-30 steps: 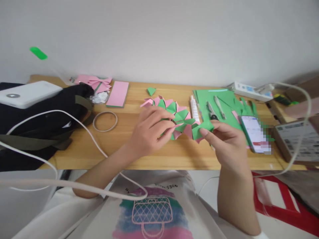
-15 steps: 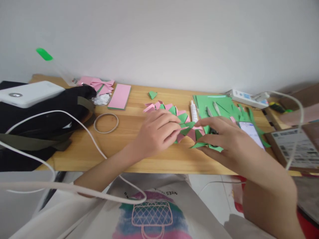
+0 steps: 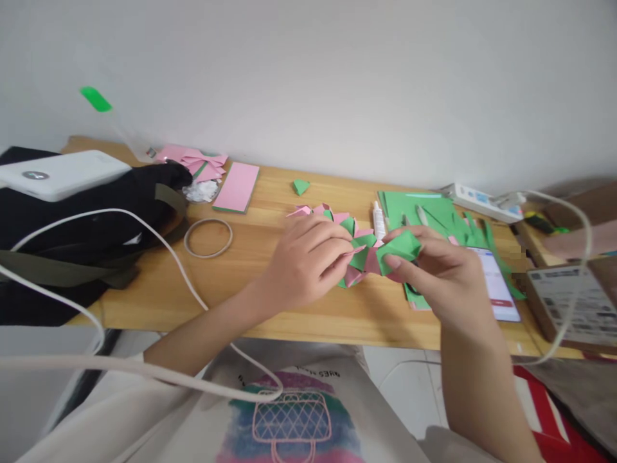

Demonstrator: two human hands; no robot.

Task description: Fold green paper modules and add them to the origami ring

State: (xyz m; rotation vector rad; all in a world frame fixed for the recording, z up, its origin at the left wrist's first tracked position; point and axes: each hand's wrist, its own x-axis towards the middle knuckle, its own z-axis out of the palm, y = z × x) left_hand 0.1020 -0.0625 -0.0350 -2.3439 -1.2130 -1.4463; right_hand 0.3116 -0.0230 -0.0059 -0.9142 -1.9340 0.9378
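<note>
A folded paper chain (image 3: 348, 225) of pink and green pieces is held a little above the table's middle. My left hand (image 3: 308, 260) is closed around its near side, fingers curled over it and hiding part of it. At the chain's right end, my right hand (image 3: 436, 267) pinches a green folded paper piece (image 3: 399, 252) between thumb and fingers. Just behind the right hand stands a white glue tube (image 3: 378, 220). A small green folded piece (image 3: 301, 186) lies farther back.
Green paper sheets (image 3: 409, 209), a phone (image 3: 499, 283) and a power strip (image 3: 482, 200) are at the right. Pink paper (image 3: 236, 186), a ring (image 3: 208, 238) and a black bag (image 3: 96, 238) with a white power bank (image 3: 62, 173) lie left. White cables (image 3: 180, 257) loop across the front.
My right hand has turned, its thumb now toward me, and lifted the chain's right end, showing a broad green face. My left hand keeps its hold. The view has shifted slightly.
</note>
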